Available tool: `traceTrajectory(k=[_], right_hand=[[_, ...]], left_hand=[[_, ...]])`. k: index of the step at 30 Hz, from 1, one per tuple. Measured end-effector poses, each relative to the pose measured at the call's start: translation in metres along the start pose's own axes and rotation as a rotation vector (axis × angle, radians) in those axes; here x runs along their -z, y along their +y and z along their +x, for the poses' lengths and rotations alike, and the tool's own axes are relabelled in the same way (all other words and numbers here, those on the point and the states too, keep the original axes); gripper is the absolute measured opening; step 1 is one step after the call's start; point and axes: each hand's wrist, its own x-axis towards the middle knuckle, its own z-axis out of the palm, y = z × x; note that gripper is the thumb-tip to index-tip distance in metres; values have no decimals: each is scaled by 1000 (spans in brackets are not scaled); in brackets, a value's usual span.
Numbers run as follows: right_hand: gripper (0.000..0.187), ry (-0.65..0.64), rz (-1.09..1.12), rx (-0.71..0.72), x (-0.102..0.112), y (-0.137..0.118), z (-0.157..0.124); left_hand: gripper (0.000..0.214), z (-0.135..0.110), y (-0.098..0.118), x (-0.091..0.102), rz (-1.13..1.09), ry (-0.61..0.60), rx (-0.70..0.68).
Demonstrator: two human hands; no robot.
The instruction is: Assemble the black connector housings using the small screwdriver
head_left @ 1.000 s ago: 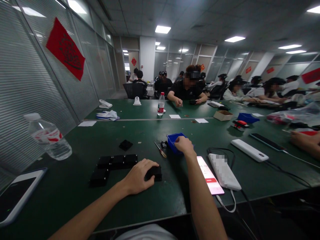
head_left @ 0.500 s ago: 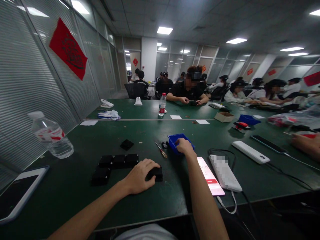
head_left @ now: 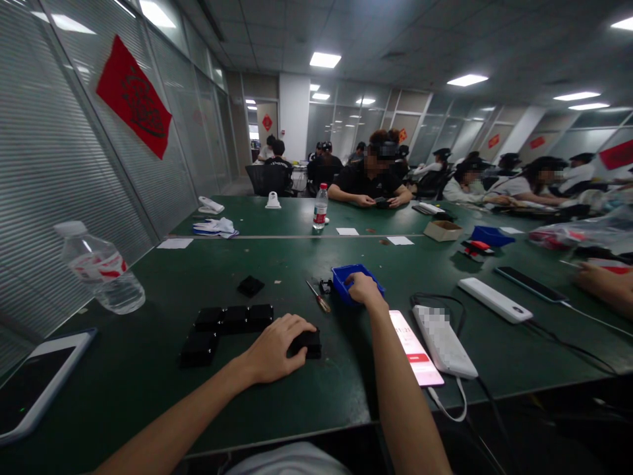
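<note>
My left hand (head_left: 274, 346) rests on the green table (head_left: 148, 382), its fingers curled over a small black box (head_left: 309, 343). My right hand (head_left: 364, 290) reaches forward into a small blue bin (head_left: 346, 276); its fingertips are hidden inside, so what they touch cannot be seen. A row of black boxes (head_left: 232, 318) lies left of my left hand, with one more (head_left: 198, 348) in front of the row. A single black piece (head_left: 250, 285) lies farther back. A screwdriver (head_left: 318, 298) and a small black part (head_left: 325, 285) lie just left of the bin.
A water bottle (head_left: 99, 269) lies at left, a tablet (head_left: 34, 386) at the near left edge. A lit phone (head_left: 415, 346), a white power bank (head_left: 442, 340) with cables and a white bar (head_left: 494, 300) lie right. Another person's hand (head_left: 603, 285) is at far right. People sit at the far table.
My right hand has dipped slightly deeper into the blue bin. My left hand has stayed on the black box.
</note>
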Motion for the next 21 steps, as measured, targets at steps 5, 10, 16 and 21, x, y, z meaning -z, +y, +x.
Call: traceTrajectory(k=[5, 10, 16, 21], right_hand=[[43, 5, -4, 8, -1, 1, 2], [41, 44, 6, 13, -2, 3, 3], [40, 91, 32, 10, -5, 3, 6], [43, 133, 54, 3, -4, 4, 6]], left_hand=[[37, 0, 0, -1, 19, 5, 1], [36, -1, 0, 0, 28, -3, 1], [37, -1, -1, 0, 34, 4, -9], [36, 0, -1, -1, 40, 5, -16]])
